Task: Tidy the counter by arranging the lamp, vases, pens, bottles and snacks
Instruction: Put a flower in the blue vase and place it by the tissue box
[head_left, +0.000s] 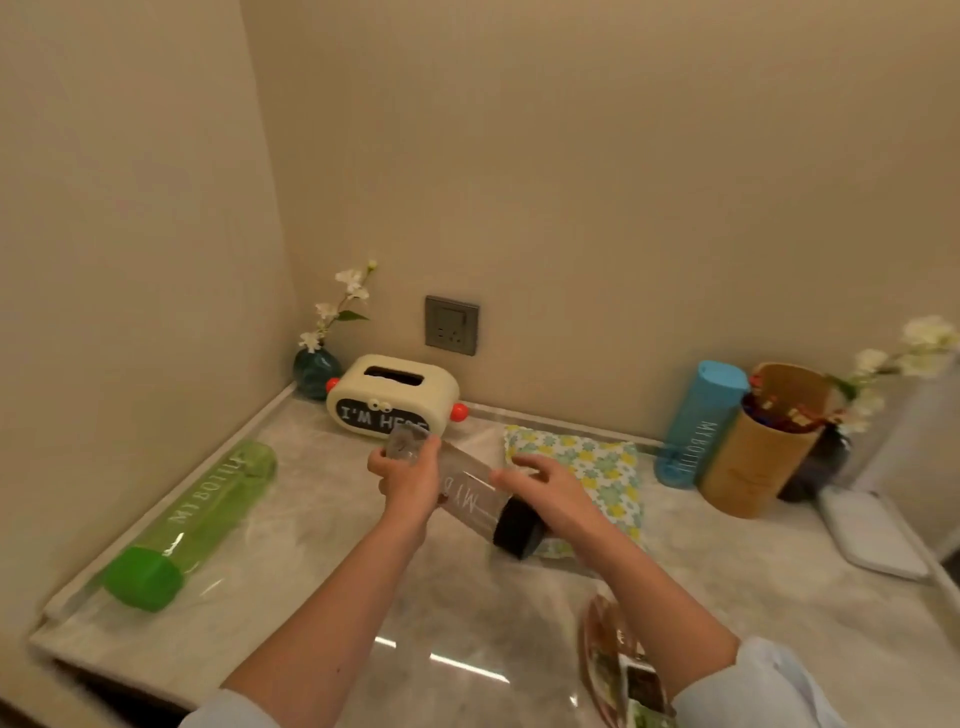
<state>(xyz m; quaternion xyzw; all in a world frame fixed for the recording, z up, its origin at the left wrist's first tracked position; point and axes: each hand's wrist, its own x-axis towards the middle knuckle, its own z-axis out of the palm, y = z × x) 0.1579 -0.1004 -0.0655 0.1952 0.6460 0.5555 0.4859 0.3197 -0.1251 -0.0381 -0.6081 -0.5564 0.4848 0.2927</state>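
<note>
"MY BOTTLE" ran along the green bottle (208, 514) and blue bottle (698, 421); the clear bottle (467, 493) showed "MY B" — the tissue box (395, 389), "I'M HE".

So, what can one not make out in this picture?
Head view only:
- clear bottle: print partly covered by the left hand and right hand; right hand's grip unclear.
- snack packet: cut off by the bottom edge, partly behind the right arm.
- dark vase: mostly behind the cardboard pen holder.
- tissue box lettering: end hidden by the bottle.

Clear bottle (467, 486), black-capped, is being held tilted in left hand (410, 478). Green bottle (202, 514) is lying sideways at left. Blue bottle (698, 421) is standing cap-down, rear right.
</note>
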